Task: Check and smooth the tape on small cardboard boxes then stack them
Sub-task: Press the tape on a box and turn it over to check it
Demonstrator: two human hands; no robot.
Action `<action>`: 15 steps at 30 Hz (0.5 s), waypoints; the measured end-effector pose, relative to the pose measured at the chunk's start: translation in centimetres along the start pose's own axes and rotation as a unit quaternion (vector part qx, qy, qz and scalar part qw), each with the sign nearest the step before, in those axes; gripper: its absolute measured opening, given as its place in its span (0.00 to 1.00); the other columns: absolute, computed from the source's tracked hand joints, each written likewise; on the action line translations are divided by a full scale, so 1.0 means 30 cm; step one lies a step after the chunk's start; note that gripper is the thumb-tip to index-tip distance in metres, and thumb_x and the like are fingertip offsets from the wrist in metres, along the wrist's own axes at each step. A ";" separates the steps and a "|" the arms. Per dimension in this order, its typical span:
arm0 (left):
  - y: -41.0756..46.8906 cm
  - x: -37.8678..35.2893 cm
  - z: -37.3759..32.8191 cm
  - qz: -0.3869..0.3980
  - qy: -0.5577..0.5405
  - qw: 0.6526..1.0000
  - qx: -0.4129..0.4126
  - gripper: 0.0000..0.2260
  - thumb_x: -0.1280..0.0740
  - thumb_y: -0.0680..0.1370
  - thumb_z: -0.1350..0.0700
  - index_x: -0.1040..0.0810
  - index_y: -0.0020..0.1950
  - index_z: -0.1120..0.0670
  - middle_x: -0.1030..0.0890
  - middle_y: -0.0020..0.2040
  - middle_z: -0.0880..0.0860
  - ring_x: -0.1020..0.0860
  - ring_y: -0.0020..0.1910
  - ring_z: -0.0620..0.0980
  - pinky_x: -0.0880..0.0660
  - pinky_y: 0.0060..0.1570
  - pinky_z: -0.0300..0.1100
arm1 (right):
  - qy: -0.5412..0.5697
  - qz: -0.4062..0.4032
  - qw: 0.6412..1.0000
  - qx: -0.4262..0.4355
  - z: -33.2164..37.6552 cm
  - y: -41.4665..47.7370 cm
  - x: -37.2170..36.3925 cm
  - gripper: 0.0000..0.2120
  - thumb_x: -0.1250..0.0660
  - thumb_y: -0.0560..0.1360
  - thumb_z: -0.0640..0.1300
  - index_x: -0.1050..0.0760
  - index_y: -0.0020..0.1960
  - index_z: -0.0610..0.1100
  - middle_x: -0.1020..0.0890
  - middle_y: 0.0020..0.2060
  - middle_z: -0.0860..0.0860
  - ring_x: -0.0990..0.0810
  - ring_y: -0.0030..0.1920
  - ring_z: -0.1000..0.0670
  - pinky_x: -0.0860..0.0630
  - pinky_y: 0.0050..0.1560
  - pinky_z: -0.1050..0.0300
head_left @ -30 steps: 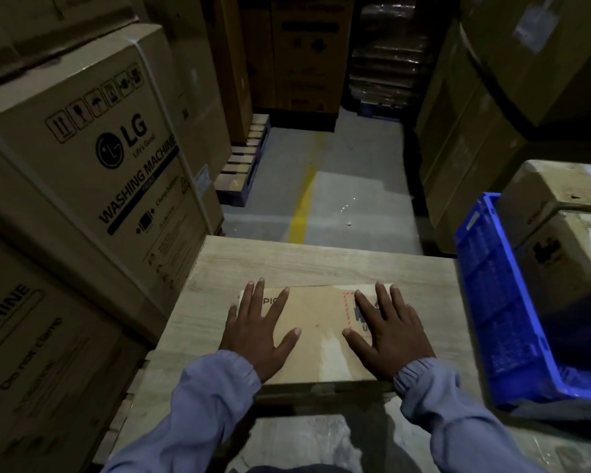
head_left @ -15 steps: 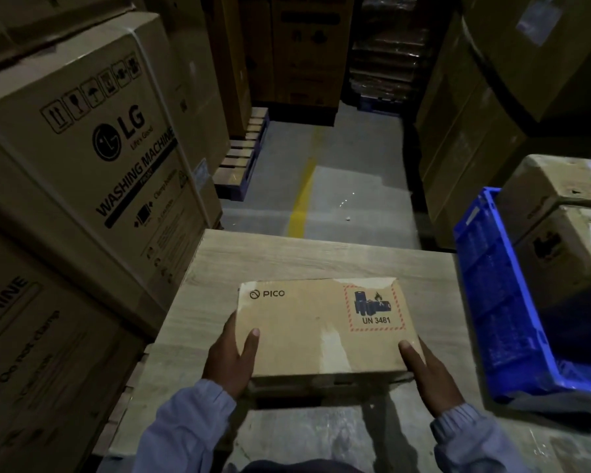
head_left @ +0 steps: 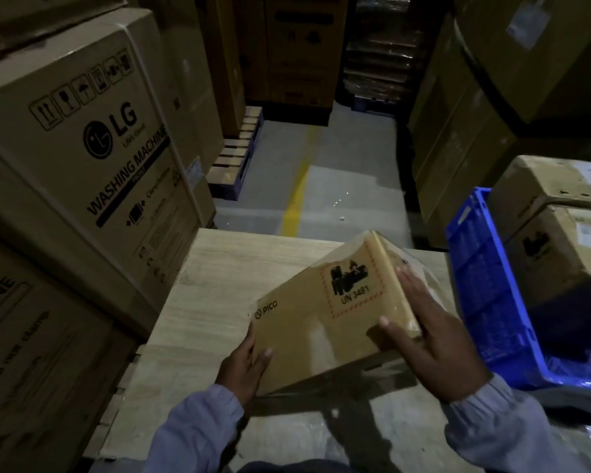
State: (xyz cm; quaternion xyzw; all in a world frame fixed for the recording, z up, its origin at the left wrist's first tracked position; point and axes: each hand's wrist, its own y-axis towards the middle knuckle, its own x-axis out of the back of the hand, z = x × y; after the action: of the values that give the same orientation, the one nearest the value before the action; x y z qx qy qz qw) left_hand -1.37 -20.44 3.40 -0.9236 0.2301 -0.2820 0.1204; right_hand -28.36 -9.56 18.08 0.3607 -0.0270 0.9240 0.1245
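Tipped up from the desk (head_left: 226, 285) since a moment ago, the box (head_left: 318, 322) sits lower centre, long axis rising rightward: left hand (head_left: 243, 367) grips its low corner, right hand (head_left: 434, 343) clasps the raised end.

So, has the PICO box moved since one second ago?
Yes. The PICO box has come up off the wooden table and tilted, right end higher.
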 end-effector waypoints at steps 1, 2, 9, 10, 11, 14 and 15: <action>0.000 0.002 -0.002 0.003 0.007 1.000 0.003 0.28 0.39 0.80 0.47 0.50 0.76 0.40 0.30 0.71 0.49 0.28 0.63 0.47 0.32 0.58 0.34 | -0.038 0.000 0.999 0.012 0.016 0.000 -0.016 0.38 0.46 0.72 0.72 0.49 0.78 0.59 0.41 0.76 0.55 0.40 0.75 0.51 0.33 0.69 0.39; -0.001 0.009 -0.006 0.007 0.007 1.000 0.003 0.27 0.40 0.81 0.47 0.49 0.76 0.40 0.30 0.71 0.50 0.29 0.63 0.46 0.32 0.58 0.34 | -0.068 0.000 0.997 0.022 0.029 -0.003 -0.037 0.40 0.48 0.72 0.73 0.53 0.78 0.58 0.45 0.78 0.56 0.46 0.77 0.53 0.39 0.73 0.41; -0.018 0.114 -0.143 0.052 -0.046 0.989 -0.131 0.29 0.38 0.77 0.36 0.44 0.75 0.35 0.39 0.75 0.42 0.39 0.74 0.43 0.37 0.72 0.43 | -0.092 0.070 0.980 0.159 0.088 -0.023 -0.151 0.41 0.42 0.74 0.72 0.53 0.79 0.56 0.52 0.79 0.56 0.54 0.78 0.54 0.52 0.75 0.49; -0.029 0.126 -0.181 0.050 -0.083 0.985 -0.146 0.30 0.37 0.76 0.36 0.41 0.76 0.37 0.36 0.75 0.42 0.36 0.73 0.42 0.35 0.71 0.45 | -0.083 0.095 0.977 0.174 0.091 -0.022 -0.158 0.39 0.42 0.75 0.70 0.52 0.78 0.57 0.51 0.78 0.57 0.54 0.78 0.55 0.52 0.75 0.50; -0.037 0.138 -0.217 0.044 -0.114 0.979 -0.161 0.31 0.37 0.75 0.35 0.40 0.76 0.40 0.33 0.73 0.41 0.34 0.72 0.41 0.32 0.70 0.43 | -0.077 0.115 0.973 0.184 0.091 -0.018 -0.164 0.37 0.43 0.75 0.70 0.51 0.78 0.58 0.51 0.78 0.58 0.55 0.78 0.56 0.53 0.76 0.51; -0.063 0.187 -0.323 0.005 -0.149 0.972 -0.182 0.39 0.38 0.70 0.28 0.40 0.77 0.44 0.30 0.68 0.33 0.31 0.67 0.32 0.31 0.60 0.28 | -0.110 0.136 0.970 0.168 0.059 -0.002 -0.179 0.33 0.51 0.76 0.71 0.50 0.77 0.60 0.54 0.77 0.61 0.57 0.77 0.59 0.54 0.77 0.54; -0.066 0.204 -0.343 -0.006 -0.156 0.971 -0.179 0.42 0.38 0.68 0.26 0.41 0.76 0.44 0.29 0.65 0.31 0.30 0.64 0.29 0.31 0.58 0.25 | -0.126 0.130 0.970 0.161 0.039 0.002 -0.182 0.33 0.54 0.76 0.72 0.51 0.77 0.59 0.53 0.77 0.60 0.58 0.77 0.59 0.54 0.77 0.54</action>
State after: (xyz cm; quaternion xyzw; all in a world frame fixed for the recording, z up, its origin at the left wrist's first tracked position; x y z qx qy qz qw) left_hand -2.10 -22.70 15.29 -0.9641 0.2499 -0.0890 -0.0143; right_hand -23.73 -10.94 15.27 0.4830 0.0599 0.8714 -0.0609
